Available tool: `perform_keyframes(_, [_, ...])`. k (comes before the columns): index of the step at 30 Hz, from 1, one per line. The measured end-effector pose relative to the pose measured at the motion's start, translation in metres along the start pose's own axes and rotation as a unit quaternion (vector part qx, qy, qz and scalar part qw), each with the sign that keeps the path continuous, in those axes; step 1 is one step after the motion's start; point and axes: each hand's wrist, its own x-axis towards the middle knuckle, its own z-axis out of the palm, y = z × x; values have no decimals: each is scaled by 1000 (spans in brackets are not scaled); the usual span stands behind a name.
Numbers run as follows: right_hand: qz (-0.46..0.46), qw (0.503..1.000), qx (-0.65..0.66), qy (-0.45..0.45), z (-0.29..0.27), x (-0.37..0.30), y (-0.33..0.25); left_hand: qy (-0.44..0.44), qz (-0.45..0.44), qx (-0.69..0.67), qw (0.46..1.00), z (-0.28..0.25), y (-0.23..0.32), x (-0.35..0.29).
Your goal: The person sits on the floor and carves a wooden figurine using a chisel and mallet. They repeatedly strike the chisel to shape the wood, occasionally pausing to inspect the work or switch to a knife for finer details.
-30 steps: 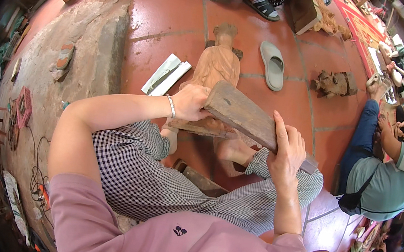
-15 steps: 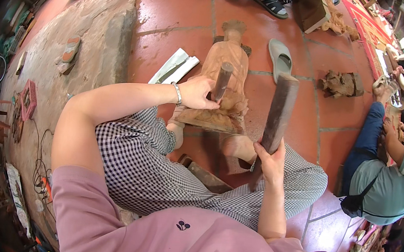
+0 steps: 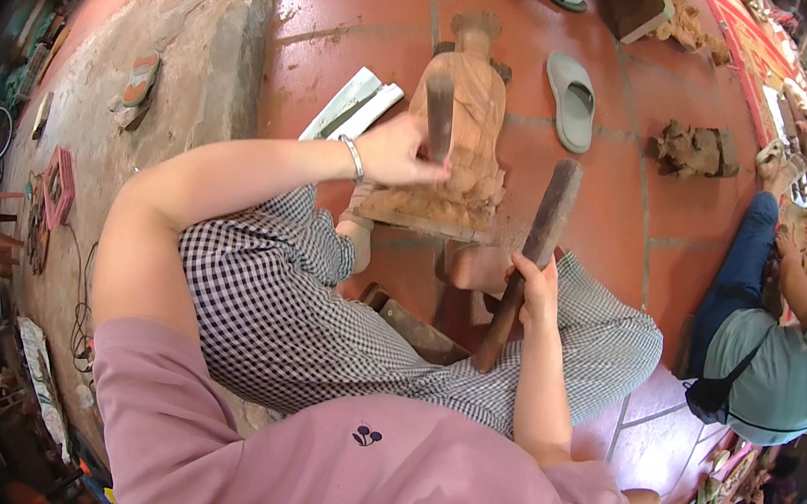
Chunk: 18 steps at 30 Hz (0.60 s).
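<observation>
A carved wooden statue of a robed figure stands on the tiles between my feet, its base toward me. My left hand is closed round a chisel with a dark handle, held in front of the statue's lower body; the chisel's tip is hard to make out. In my right hand is a long dark wooden mallet, shaped like a club, gripped by its narrower part. Its thick end points up and away, to the right of the statue and apart from the chisel.
A grey slipper and a rough wood block lie to the right. White folded sheets lie left of the statue. At the right sits another person in a green shirt. A stone slab edge runs along the left.
The mallet has come a little lower and to the left. My left hand and the chisel have shifted slightly left and up across the statue. The view has also shifted a little.
</observation>
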Motion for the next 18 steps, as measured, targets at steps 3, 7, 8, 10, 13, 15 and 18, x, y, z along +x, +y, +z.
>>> perform_keyframes(3, [46, 999, 15, -2, -1, 9, 13, 75, -7, 25, 997, -12, -1, 5])
perform_keyframes(7, [110, 994, 26, 9, -8, 19, 34, 123, -39, -77, 989, -11, -4, 3])
perform_keyframes(8, [119, 993, 22, 11, -9, 22, 37, 123, -45, -78, 988, -11, -5, 2])
perform_keyframes(10, [125, 992, 17, 4, -10, 27, 40, 111, -57, -109, 986, -8, 0, 0])
perform_keyframes(13, [114, 993, 13, -13, -10, 30, 42, 125, -53, -111, 985, -5, 2, 1])
perform_keyframes(15, [106, 994, 10, -16, -9, 30, 41, 146, -44, -97, 983, -5, 1, 2])
perform_keyframes(18, [108, 994, 10, -18, -8, 30, 40, 175, -33, -83, 981, -8, 0, 2])
